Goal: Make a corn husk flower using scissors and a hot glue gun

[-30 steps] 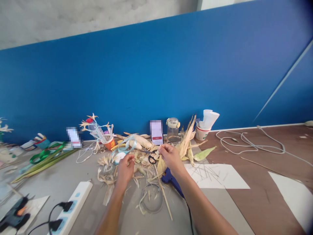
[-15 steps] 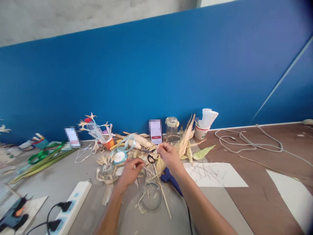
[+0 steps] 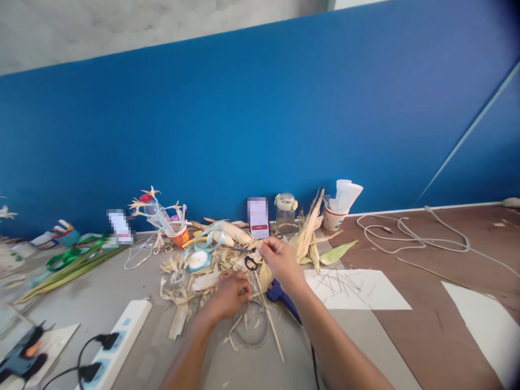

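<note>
My right hand point(image 3: 280, 261) is raised over the pile of dried corn husks point(image 3: 239, 252), thumb and fingers pinched together. Something small and pale seems to show at its fingertips, too small to name. Lower and to the left, my left hand point(image 3: 232, 293) has its fingers curled in; what they may hold is hidden. Black-handled scissors point(image 3: 251, 263) lie in the husks between my hands. Just below, a coil of grey wire point(image 3: 254, 325) rests on the table beside a thin stalk point(image 3: 274, 330). A blue glue gun point(image 3: 282, 299) lies partly under my right forearm.
A roll of light blue ribbon point(image 3: 199, 260) sits left of the husks. Behind are a phone point(image 3: 259, 219), a clear jar point(image 3: 285, 214) and a paper cup point(image 3: 335, 219). Thin wires lie on white paper point(image 3: 382, 295) at right. A power strip point(image 3: 122, 336) is at front left.
My left hand has moved right and slightly down, its fingers turned further inward. My right hand has shifted only slightly left, still pinched.
</note>
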Tool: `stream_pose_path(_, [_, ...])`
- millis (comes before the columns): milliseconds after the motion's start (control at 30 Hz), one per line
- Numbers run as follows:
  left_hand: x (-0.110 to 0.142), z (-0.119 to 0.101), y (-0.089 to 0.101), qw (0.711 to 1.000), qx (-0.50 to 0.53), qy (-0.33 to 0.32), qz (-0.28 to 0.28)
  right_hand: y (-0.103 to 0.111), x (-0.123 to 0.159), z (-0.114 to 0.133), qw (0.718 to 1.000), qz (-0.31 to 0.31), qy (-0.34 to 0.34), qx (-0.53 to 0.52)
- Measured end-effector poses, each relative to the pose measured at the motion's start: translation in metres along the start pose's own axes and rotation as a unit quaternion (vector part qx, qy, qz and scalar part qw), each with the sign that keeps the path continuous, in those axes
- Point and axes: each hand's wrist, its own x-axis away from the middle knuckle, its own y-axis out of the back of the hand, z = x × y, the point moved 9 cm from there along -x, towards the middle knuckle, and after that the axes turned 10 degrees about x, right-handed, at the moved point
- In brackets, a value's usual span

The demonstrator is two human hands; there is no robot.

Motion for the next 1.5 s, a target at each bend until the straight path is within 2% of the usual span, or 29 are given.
stream_pose_path(100, [-0.003,0.004,0.022,0.994,0.076,-0.002,-0.075,-0.002,-0.001,-0.004,0.999,0.009,-0.011,-0.031])
stream_pose_path(167, [0.0,0.019,0.048,0.979,0.105,0.028,-0.173,-0.002,-0.001,-0.004,0.999,0.009,-0.01,-0.038])
stream_pose_path(233, [0.007,0.036,0.071,0.959,0.098,0.062,-0.259,-0.001,-0.002,-0.004,0.999,0.007,-0.005,-0.035])
stream_pose_path(300, [0.016,0.044,0.092,0.936,0.061,0.059,-0.34,-0.001,-0.002,-0.005,1.0,0.006,-0.005,-0.03])
stream_pose_path(367, [0.028,0.042,0.109,0.906,-0.003,0.035,-0.422,0.0,-0.003,-0.006,1.0,0.005,-0.004,-0.025])
stream_pose_path(433, [0.038,0.036,0.118,0.876,-0.056,0.02,-0.478,0.001,-0.003,-0.005,1.0,0.006,-0.001,-0.021])
stream_pose_path(567, [0.05,0.017,0.125,0.839,-0.136,0.01,-0.527,0.003,-0.003,-0.004,1.0,0.004,0.005,-0.019])
stream_pose_path(633, [0.041,0.022,0.12,0.874,-0.129,0.047,-0.467,0.002,-0.003,-0.005,1.0,0.003,0.002,-0.017])
stream_pose_path(667, [0.033,0.029,0.113,0.904,-0.122,0.076,-0.404,0.002,-0.003,-0.005,1.0,0.004,0.0,-0.017])
stream_pose_path(733, [0.017,0.043,0.089,0.952,-0.123,0.139,-0.243,0.001,-0.002,-0.005,1.0,0.004,-0.003,-0.017])
stream_pose_path(800, [0.01,0.051,0.065,0.966,-0.153,0.176,-0.116,0.001,-0.002,-0.004,1.0,0.003,-0.006,-0.019])
stream_pose_path(833, [0.009,0.052,0.058,0.965,-0.167,0.184,-0.09,0.001,-0.002,-0.004,1.0,0.003,-0.007,-0.02])
stream_pose_path(1000, [0.004,0.04,0.04,0.953,-0.233,0.18,-0.072,0.001,-0.001,-0.002,1.0,0.002,-0.005,-0.013])
stream_pose_path(1100, [0.002,0.038,0.028,0.935,-0.283,0.209,-0.043,0.001,0.0,-0.001,1.0,0.001,0.0,-0.007])
stream_pose_path(1167, [0.0,0.035,0.021,0.933,-0.286,0.213,-0.037,0.001,0.0,0.0,1.0,0.001,0.001,-0.005])
stream_pose_path(1300, [-0.001,0.038,0.014,0.937,-0.263,0.227,-0.04,0.001,-0.001,0.001,1.0,0.001,0.002,-0.005])
stream_pose_path(1400, [-0.002,0.047,0.015,0.944,-0.229,0.233,-0.05,0.001,-0.001,0.0,1.0,0.004,-0.004,-0.011])
stream_pose_path(1500, [-0.001,0.054,0.023,0.964,-0.125,0.228,-0.065,-0.002,-0.001,-0.002,0.999,0.009,-0.015,-0.031])
